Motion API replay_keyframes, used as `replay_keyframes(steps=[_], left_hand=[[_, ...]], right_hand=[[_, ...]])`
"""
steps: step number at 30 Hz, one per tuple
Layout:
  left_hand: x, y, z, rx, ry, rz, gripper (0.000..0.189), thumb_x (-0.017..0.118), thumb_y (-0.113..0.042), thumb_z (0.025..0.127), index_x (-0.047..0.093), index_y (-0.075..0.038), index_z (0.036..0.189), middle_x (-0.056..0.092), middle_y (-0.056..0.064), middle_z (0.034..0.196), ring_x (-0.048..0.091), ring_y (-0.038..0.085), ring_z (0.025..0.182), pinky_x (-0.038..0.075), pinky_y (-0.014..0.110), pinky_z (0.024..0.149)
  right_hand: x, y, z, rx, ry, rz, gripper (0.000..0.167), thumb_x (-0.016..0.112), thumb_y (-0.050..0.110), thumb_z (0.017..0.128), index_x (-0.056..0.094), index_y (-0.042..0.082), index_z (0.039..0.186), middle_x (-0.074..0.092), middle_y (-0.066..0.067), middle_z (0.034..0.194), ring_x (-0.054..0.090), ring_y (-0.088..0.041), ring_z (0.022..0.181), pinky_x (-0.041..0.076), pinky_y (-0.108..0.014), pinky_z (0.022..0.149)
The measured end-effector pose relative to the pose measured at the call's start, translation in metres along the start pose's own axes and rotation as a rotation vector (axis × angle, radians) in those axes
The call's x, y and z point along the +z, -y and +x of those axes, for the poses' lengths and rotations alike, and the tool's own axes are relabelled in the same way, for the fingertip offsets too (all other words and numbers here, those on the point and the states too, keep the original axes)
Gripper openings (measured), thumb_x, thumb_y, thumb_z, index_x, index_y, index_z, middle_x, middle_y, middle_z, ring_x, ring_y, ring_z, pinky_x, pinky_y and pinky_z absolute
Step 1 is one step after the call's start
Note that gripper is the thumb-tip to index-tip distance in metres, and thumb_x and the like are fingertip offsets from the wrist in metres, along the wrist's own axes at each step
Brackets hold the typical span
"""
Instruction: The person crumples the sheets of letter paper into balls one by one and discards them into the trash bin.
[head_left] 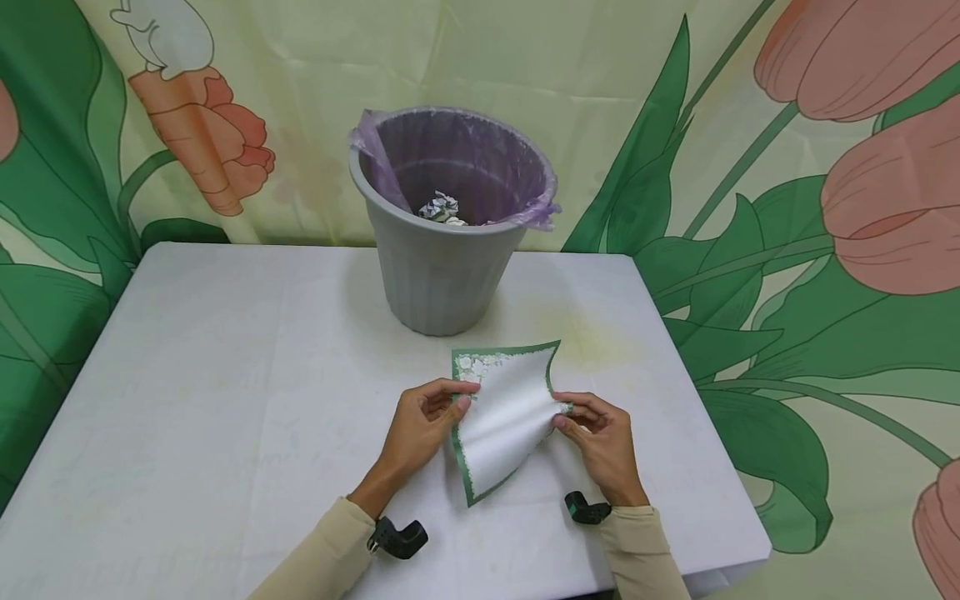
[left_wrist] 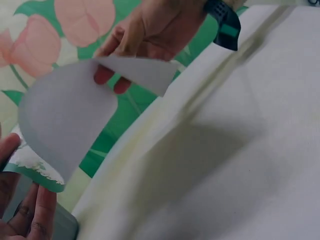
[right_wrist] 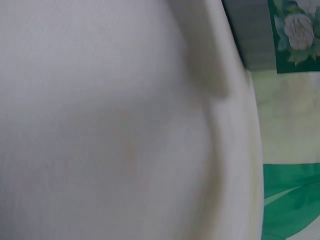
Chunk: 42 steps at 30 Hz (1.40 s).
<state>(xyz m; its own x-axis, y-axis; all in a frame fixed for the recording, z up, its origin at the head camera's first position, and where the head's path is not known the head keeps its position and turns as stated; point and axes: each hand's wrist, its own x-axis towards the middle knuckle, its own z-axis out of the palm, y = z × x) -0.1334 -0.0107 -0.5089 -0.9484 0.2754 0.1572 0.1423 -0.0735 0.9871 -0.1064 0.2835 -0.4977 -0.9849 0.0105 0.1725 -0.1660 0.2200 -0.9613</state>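
Note:
A sheet of paper (head_left: 506, 417) with a green, white-flowered border is held up over the table, curved and bent at its right side. My left hand (head_left: 422, 423) pinches its left edge between thumb and fingers. At the opposite edge, my right hand (head_left: 609, 446) pinches the paper too. From the left wrist, the plain back of the sheet (left_wrist: 70, 115) shows arched between both hands. A printed rose corner of the paper (right_wrist: 300, 35) appears at the top right of the right wrist view, where no hand is visible.
Beyond the paper stands a grey bin (head_left: 442, 287) lined with a purple plastic bag (head_left: 480, 158). Crumpled paper (head_left: 440, 207) lies inside it. The white-covered table (head_left: 187, 400) ends at a flower-printed backdrop (head_left: 600, 100). Black wrist devices (head_left: 401, 540) are on both wrists.

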Motion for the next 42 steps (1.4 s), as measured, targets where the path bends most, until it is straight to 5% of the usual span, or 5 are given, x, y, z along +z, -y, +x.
replay_keyframes(steps=[13,23,28,35,42], left_hand=[[0.005,-0.003,-0.01,-0.059,0.127,-0.04,0.064,0.096,-0.024,0.08,0.07,-0.026,0.138,0.066,-0.002,0.142,0.061,0.024,0.117,0.059,0.03,0.097],[0.005,-0.004,-0.012,-0.025,-0.066,-0.076,0.038,0.084,-0.001,0.089,0.078,-0.015,0.124,0.073,0.007,0.132,0.07,0.03,0.11,0.062,0.025,0.082],[0.003,-0.006,-0.012,-0.02,-0.123,-0.086,0.034,0.084,0.001,0.089,0.079,-0.013,0.12,0.075,0.007,0.128,0.07,0.038,0.112,0.062,0.024,0.082],[0.003,-0.007,-0.013,-0.045,-0.165,-0.11,0.032,0.084,0.001,0.089,0.08,-0.013,0.117,0.076,0.007,0.125,0.071,0.037,0.114,0.062,0.024,0.083],[0.003,-0.006,-0.012,-0.016,-0.191,-0.086,0.03,0.085,-0.002,0.089,0.08,-0.012,0.117,0.078,0.008,0.123,0.072,0.028,0.109,0.06,0.022,0.078]], right_hand=[[0.024,0.008,0.008,0.043,-0.201,0.028,0.025,0.087,0.007,0.088,0.08,-0.003,0.11,0.083,-0.006,0.099,0.078,-0.012,0.082,0.063,-0.025,0.075],[0.035,0.014,0.008,0.033,-0.217,0.005,0.036,0.087,0.008,0.089,0.077,0.003,0.123,0.075,-0.01,0.104,0.073,-0.013,0.085,0.06,-0.021,0.075],[0.045,0.013,0.006,0.056,-0.274,-0.021,0.047,0.087,0.013,0.09,0.072,0.015,0.135,0.071,-0.01,0.124,0.066,-0.021,0.115,0.057,-0.021,0.09],[0.055,0.013,0.003,0.165,-0.135,0.153,0.049,0.074,0.009,0.101,0.062,0.016,0.148,0.06,-0.004,0.149,0.068,-0.021,0.116,0.056,-0.021,0.096],[0.059,0.019,0.005,0.204,-0.173,0.356,0.045,0.073,-0.001,0.099,0.065,0.007,0.142,0.055,-0.008,0.149,0.063,-0.019,0.129,0.057,-0.02,0.098]])
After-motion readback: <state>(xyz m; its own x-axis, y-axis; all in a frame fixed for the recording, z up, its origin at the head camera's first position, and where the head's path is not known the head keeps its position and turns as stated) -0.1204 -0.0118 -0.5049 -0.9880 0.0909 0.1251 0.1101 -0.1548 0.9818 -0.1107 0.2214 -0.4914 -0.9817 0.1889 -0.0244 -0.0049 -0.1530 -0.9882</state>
